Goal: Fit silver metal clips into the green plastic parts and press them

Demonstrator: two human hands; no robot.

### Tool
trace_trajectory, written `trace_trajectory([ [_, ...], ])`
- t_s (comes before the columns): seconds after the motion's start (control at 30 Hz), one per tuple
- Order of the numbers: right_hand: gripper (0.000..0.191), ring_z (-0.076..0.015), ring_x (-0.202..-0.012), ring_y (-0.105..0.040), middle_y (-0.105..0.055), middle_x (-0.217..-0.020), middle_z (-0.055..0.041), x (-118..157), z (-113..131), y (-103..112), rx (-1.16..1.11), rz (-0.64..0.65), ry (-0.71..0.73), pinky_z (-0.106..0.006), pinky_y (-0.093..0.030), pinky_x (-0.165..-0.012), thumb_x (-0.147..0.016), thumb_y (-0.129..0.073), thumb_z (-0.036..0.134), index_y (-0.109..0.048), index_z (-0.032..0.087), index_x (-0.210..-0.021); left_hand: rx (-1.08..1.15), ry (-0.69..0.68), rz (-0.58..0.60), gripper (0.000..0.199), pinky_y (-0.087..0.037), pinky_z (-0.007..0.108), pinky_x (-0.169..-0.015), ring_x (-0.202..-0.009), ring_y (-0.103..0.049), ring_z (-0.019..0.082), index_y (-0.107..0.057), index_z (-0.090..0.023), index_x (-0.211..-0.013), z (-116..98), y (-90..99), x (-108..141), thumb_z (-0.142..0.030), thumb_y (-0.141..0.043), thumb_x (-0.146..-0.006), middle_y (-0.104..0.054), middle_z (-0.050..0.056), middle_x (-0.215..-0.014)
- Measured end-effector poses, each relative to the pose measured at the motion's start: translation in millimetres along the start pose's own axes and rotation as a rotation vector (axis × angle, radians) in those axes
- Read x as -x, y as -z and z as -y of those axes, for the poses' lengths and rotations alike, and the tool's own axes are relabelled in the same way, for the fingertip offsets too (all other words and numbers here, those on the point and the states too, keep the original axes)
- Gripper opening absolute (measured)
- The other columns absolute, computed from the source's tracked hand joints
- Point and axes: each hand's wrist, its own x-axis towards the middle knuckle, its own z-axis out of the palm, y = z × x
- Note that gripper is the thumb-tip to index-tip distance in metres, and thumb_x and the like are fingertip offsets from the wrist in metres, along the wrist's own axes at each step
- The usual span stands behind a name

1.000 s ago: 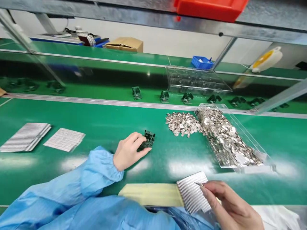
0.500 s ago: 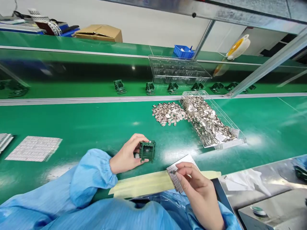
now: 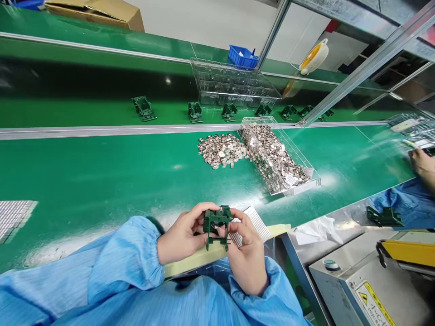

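Note:
Both hands meet over the front edge of the bench around a small box-shaped frame of green circuit boards (image 3: 216,218). My left hand (image 3: 180,237) grips its left side, fingers at the top and thumb below. My right hand (image 3: 248,253) closes on its right side, the thumb reaching in at the lower middle. Whether a small piece sits between the right fingertips is hidden. Partly behind the right hand lies a white ribbed sheet (image 3: 258,222), on a pale yellow strip (image 3: 193,261) along the bench edge.
Small metal pieces form a pile (image 3: 222,150) beside a clear tray (image 3: 314,183) full of them. Several green board frames (image 3: 195,112) line the back ledge. A metal machine (image 3: 335,287) stands at front right. Another person's hand (image 3: 423,163) is at far right.
My right hand has moved up and left from the ribbed sheet to the green frame. The frame has turned in my left hand. The view has swung right, showing another person's hand.

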Motion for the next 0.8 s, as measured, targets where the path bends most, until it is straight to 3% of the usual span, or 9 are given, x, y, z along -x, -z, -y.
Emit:
trace_trajectory([
  [0.17,0.007,-0.0249,-0.108,-0.058,-0.060,-0.115,-0.0099,2.1,-3.8,-4.9,0.006,-0.052,0.025,-0.036,-0.045,-0.091,-0.083,-0.061,0.021,-0.067,0.019,-0.078,-0.066,-0.024,0.025,0.048,-0.052,0.023,-0.070,-0.082,-0.065,0.014,-0.044,-0.023,-0.127,2.6,1.6,2.7,-0.012,-0.059,-0.083,-0.064,0.003,-0.095],
  [0.4,0.010,-0.0208,-0.097,-0.062,-0.061,-0.106,-0.0088,7.1,-5.0,-12.4,0.011,-0.131,0.051,-0.030,-0.049,-0.079,-0.087,-0.062,0.025,-0.063,0.019,-0.079,-0.283,-0.092,-0.014,0.036,-0.050,0.025,-0.066,-0.080,-0.062,0.018,-0.045,-0.022,-0.128,4.2,1.6,6.9,-0.032,-0.050,-0.094,-0.063,0.005,-0.089],
  [0.8,0.014,-0.0193,-0.090,-0.061,-0.060,-0.101,-0.0079,16.2,-6.1,-17.7,-0.029,-0.177,0.020,-0.027,-0.051,-0.071,-0.089,-0.061,0.029,-0.063,0.019,-0.080,-0.275,-0.090,-0.047,0.031,-0.048,0.023,-0.062,-0.073,-0.059,0.015,-0.047,-0.024,-0.124,1.7,-3.4,11.6,-0.036,-0.049,-0.095,-0.062,0.003,-0.086],
])
